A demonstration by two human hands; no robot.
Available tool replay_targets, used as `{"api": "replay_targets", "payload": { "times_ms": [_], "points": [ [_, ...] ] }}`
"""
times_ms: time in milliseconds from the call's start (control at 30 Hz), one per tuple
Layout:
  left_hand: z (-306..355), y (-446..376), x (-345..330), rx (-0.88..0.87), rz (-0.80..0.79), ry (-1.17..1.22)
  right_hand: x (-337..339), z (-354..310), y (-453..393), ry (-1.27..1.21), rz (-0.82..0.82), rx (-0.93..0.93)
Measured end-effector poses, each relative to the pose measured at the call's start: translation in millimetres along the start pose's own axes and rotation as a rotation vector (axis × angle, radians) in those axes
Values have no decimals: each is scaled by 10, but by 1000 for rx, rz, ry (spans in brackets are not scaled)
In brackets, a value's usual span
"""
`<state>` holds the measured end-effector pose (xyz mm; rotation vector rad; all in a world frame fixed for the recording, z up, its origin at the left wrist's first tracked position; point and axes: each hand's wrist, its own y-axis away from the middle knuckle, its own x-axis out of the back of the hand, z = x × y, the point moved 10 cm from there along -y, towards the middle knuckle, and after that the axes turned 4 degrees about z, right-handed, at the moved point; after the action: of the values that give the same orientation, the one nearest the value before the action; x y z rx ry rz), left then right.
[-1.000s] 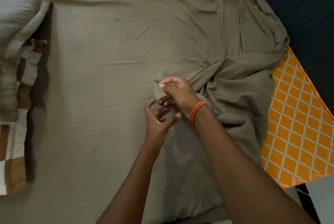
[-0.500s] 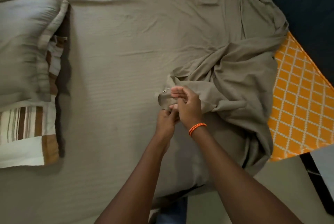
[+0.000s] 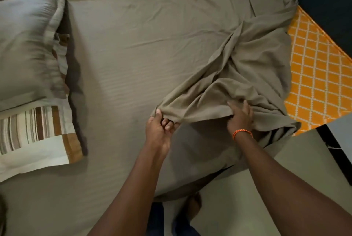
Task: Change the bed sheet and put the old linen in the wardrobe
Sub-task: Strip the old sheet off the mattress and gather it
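The bed is covered by a grey-brown sheet, its right part bunched up and pulled off an orange patterned mattress. Two pillows lie at the left. The left hand pinches the sheet's folded edge; the right hand grips the bunched cloth nearer the mattress. A good pull probably keeps both grips firm, gathering the loose cloth inward evenly so it doesn't snag the pillows.

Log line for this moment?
bed sheet: bunched, peeled off orange mattress | left hand: grips edge | right hand: grips fold
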<state>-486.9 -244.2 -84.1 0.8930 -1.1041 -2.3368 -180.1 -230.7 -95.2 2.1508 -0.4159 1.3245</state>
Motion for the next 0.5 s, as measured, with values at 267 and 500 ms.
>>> {"api": "replay_targets", "payload": {
  "times_ms": [267, 500],
  "points": [
    [545, -446, 657, -29, 174, -325, -1341, -1445, 942, -910, -415, -358],
    [982, -516, 587, 34, -187, -1209, -1900, -2155, 2340, -629, -1182, -69]
  ]
}}
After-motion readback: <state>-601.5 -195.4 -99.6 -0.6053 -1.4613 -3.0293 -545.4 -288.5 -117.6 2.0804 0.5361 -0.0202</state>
